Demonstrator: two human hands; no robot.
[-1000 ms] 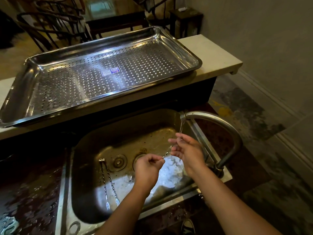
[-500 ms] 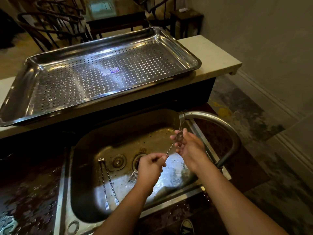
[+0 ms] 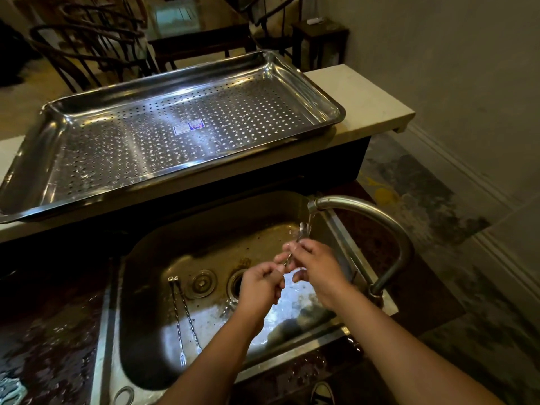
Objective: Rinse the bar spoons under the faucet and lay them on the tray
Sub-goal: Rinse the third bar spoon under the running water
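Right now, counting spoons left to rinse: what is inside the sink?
Two bar spoons lie side by side on the sink floor, left of the drain. The left hand and right hand hold a third spoon under the faucet. The floor beneath them is hidden.

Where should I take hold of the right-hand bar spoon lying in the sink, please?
I would pinch the right-hand bar spoon by the near half of its twisted shaft, from above and its right. It lies flat on the sink floor, and the other spoon lies close on its left, nearest at the far ends.
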